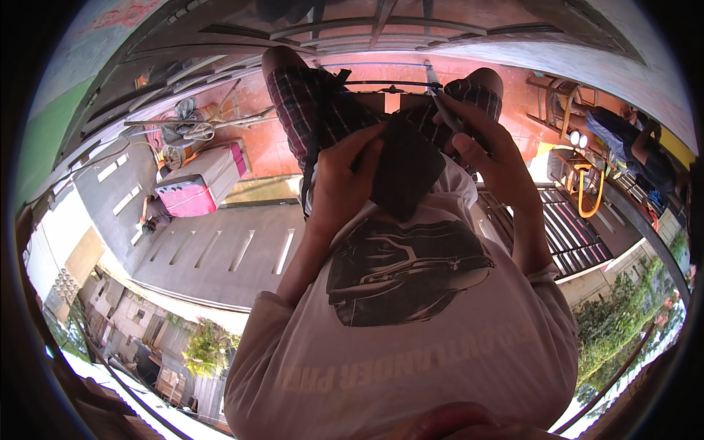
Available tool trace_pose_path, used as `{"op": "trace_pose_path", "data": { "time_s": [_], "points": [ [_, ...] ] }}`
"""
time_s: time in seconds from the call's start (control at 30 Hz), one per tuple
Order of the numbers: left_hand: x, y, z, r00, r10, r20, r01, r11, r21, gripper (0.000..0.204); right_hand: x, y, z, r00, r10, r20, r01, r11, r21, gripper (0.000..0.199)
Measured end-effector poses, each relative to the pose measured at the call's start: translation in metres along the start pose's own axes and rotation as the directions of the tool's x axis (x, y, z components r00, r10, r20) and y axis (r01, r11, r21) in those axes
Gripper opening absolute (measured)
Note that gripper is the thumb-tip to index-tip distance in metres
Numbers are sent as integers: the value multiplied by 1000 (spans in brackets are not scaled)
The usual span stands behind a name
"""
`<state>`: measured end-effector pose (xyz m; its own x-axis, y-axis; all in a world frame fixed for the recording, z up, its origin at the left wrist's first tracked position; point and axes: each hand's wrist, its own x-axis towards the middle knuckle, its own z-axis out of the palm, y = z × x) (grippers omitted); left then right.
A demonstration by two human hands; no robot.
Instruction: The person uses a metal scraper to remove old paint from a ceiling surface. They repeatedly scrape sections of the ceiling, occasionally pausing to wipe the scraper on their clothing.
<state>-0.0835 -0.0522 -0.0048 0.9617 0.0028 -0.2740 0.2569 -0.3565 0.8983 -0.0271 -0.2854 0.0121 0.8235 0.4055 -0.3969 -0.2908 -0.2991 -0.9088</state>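
Your left hand (pixel 346 172) has its fingers closed on the left edge of a black, sheet-like piece (pixel 405 172), which sits in front of your shirt (pixel 433 352), over your lap. Your right hand (pixel 490 139) grips a slim, blade-like tool (pixel 449 116) between thumb and fingers, its tip pointing away from your body and apart from the piece; its exact kind is unclear. For good control, you would likely do best to hold the black piece steady, turning the tip clear of your left fingers and plaid shorts (pixel 293 110).
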Motion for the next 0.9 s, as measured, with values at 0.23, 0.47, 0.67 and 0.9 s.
{"op": "trace_pose_path", "data": {
  "time_s": [0.23, 0.47, 0.67, 0.9],
  "points": [
    [-1, 4, 1, 999, -52, -6, 52, 997, -49, 26, 11, 4, 0, 908, 401, 126, -410, 783, 467, 35],
    [1, 7, 3, 999, 20, -35, -22, 999, -31, 23, 26, -3, 24, 965, -37, -259, -2, 989, -148, 29],
    [0, 6, 5, 995, 77, -62, -77, 997, -4, 21, 30, -10, 22, 927, -281, -250, 148, 884, -443, 27],
    [2, 3, 6, 990, 112, -91, -108, 993, 46, 20, 24, -12, 30, 975, -187, -117, 132, 920, -370, 28]
  ]
}}
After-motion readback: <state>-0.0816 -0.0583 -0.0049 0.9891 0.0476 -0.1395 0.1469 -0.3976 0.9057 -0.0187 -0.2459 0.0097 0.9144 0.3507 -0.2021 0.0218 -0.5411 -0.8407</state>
